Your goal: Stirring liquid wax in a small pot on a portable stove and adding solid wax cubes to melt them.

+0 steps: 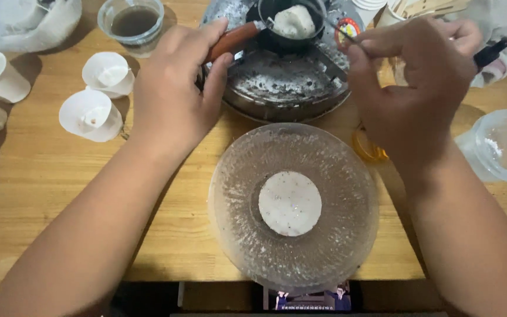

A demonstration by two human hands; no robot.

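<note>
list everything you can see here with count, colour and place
glass plate: 1, clear, front centre of table
flat disc: 1, white, on glass plate
small pan: 1, black with brown handle, top centre, holds a white lump
metal tray: 1, grey, under the pan
paper cups: several, white, left side
plastic cup: 1, clear with dark liquid, top left
glass bowl: 1, clear, right edge
table: 1, light wood
left hand: on the pan handle
right hand: pinching a thin black tool over the pan

paper cups (98, 97) crowd left; bare table (48, 176) nearer
</note>
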